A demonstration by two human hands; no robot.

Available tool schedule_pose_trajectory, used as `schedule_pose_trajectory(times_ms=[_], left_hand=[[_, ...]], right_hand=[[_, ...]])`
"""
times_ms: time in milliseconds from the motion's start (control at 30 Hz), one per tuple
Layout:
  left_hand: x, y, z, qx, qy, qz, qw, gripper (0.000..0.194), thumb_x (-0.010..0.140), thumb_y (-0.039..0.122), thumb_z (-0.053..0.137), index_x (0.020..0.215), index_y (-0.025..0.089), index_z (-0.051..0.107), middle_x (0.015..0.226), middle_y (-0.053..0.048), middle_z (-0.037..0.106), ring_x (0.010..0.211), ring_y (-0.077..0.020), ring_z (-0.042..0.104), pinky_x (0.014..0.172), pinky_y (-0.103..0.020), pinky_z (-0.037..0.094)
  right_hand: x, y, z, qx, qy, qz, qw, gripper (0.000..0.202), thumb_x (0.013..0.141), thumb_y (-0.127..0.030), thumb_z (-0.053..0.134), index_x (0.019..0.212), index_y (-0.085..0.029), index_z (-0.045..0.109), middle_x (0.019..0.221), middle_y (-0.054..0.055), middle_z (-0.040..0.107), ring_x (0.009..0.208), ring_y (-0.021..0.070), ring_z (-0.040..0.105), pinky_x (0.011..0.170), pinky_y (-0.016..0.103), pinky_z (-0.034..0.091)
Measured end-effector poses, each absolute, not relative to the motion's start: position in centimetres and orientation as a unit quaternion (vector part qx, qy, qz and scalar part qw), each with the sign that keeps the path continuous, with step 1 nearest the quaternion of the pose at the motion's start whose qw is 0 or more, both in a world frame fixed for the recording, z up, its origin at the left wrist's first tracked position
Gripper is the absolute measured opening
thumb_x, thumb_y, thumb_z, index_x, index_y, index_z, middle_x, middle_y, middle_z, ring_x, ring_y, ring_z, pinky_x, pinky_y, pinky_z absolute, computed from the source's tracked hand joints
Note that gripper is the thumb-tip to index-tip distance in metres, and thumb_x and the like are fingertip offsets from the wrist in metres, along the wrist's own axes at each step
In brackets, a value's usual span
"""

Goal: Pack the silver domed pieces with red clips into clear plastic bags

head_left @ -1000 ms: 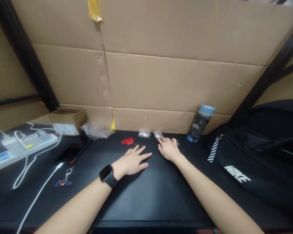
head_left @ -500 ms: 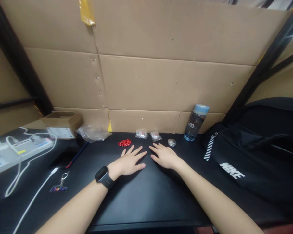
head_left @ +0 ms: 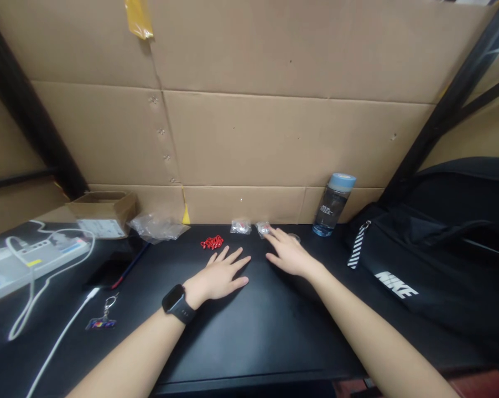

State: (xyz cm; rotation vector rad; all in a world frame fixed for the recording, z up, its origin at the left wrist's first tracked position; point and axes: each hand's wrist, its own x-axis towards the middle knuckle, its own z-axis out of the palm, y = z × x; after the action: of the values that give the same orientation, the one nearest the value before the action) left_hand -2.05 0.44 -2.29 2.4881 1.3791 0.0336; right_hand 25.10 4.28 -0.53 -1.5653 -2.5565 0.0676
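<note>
My left hand [head_left: 219, 275] lies flat on the black table with its fingers spread, just below a small heap of red cord-like pieces [head_left: 212, 242]. It holds nothing. My right hand [head_left: 289, 251] is stretched out, fingers apart, with its fingertips at the near edge of a small clear packet [head_left: 263, 227]; whether they touch it I cannot tell. A second clear packet [head_left: 240, 226] lies to the left of that one. Mostly hidden behind my right hand is a round, shiny disc-like thing [head_left: 295, 237].
At the back right stands a water bottle [head_left: 333, 205] with a blue lid, beside a black bag [head_left: 432, 249]. To the left are a cardboard box [head_left: 104, 213], a crumpled plastic bag [head_left: 158, 228], a power strip [head_left: 37, 262], a keychain [head_left: 102, 323] and a white cable [head_left: 62, 342].
My right hand has moved forward and slightly right, toward the right-hand packet, and now covers most of the round disc. My left hand stays in place. The camera view has shifted slightly.
</note>
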Motion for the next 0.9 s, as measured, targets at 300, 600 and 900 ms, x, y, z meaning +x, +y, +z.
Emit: schedule_pose_trajectory(times_ms=[300, 600, 900], left_hand=[[-2.4, 0.9, -2.7, 0.865, 0.48, 0.002, 0.147, 0.068, 0.098, 0.071, 0.035, 0.161, 0.047, 0.022, 0.172, 0.006, 0.01, 0.157, -0.0403, 0.002, 0.122, -0.067, 0.016], [-2.4, 0.8, -2.7, 0.867, 0.478, 0.001, 0.144, 0.069, 0.098, 0.073, 0.033, 0.161, 0.046, 0.022, 0.172, 0.006, 0.009, 0.157, -0.041, 0.001, 0.122, -0.067, 0.016], [-2.4, 0.8, -2.7, 0.868, 0.474, 0.007, 0.148, 0.069, 0.099, 0.072, 0.033, 0.161, 0.045, 0.023, 0.172, 0.005, 0.011, 0.157, -0.0422, 0.002, 0.122, -0.067, 0.015]], right_hand=[[31.0, 7.8, -1.9, -0.692, -0.719, 0.062, -0.003, 0.07, 0.099, -0.051, 0.042, 0.162, -0.022, 0.028, 0.171, 0.013, 0.021, 0.155, 0.0418, 0.022, 0.116, 0.063, 0.026], [30.3, 7.6, -0.5, -0.656, -0.753, 0.011, 0.053, 0.036, 0.093, -0.029, 0.052, 0.125, -0.025, 0.068, 0.13, 0.011, 0.071, 0.121, 0.0305, 0.062, 0.099, 0.046, 0.035], [30.4, 7.6, 0.0, -0.667, -0.741, -0.021, 0.07, 0.02, 0.082, -0.026, 0.071, 0.101, -0.026, 0.078, 0.105, 0.008, 0.079, 0.106, 0.0296, 0.068, 0.098, 0.044, 0.03]])
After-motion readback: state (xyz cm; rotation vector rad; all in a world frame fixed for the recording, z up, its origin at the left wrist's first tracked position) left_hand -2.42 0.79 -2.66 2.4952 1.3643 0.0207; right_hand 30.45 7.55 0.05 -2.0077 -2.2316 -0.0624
